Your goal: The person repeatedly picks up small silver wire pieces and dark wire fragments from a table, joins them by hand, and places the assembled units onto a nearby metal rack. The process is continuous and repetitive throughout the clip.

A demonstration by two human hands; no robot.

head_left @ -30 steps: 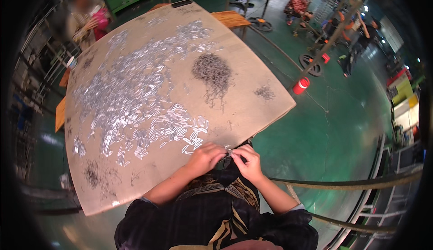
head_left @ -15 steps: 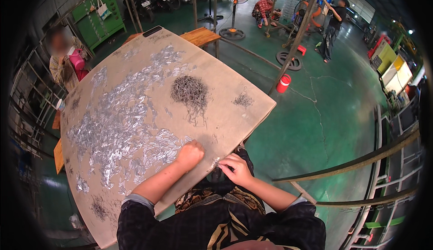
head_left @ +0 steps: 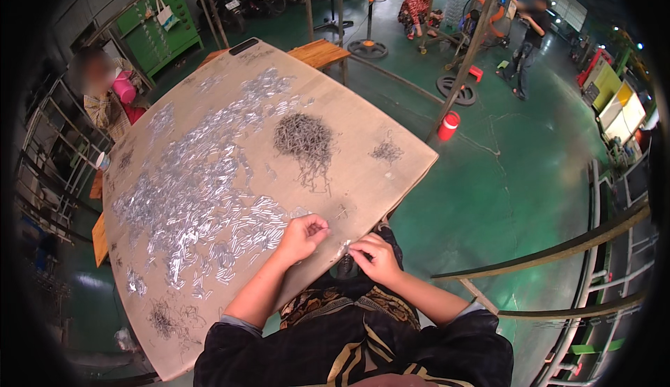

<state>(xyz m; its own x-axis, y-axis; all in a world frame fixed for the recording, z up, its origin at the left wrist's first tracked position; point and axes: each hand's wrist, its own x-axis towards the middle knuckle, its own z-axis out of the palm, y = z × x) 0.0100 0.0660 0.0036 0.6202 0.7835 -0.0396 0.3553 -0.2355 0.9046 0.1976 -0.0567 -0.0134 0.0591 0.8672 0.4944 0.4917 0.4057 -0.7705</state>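
Note:
Over the near edge of the tan-covered table (head_left: 279, 296), my left hand (head_left: 304, 238) is raised with its fingers curled and thumb and fingertips together. Whatever it pinches, if anything, is too small to make out. Close on its right, my right hand (head_left: 376, 257) has its fingertips pressed together at the table's edge. Beside those fingertips lie a few small shiny bits (head_left: 343, 249); what the fingers hold is hidden. Left of my left hand spread many small, shiny, elongated pieces (head_left: 258, 221). Farther off sits a tangled heap of thin dark wire-like pieces (head_left: 303, 137).
Smaller dark clusters lie at the right corner (head_left: 386, 152) and near left (head_left: 164, 318). A person with a pink cup (head_left: 124, 88) is beyond the table's left side. A red-and-white jug (head_left: 449, 126), a standing fan (head_left: 370, 17) and two other people are on the green floor area.
My left hand has turned from a tight fist into a looser pinch, its thumb and fingertips now showing. My right hand stays at the table's edge. The whole view has shifted slightly.

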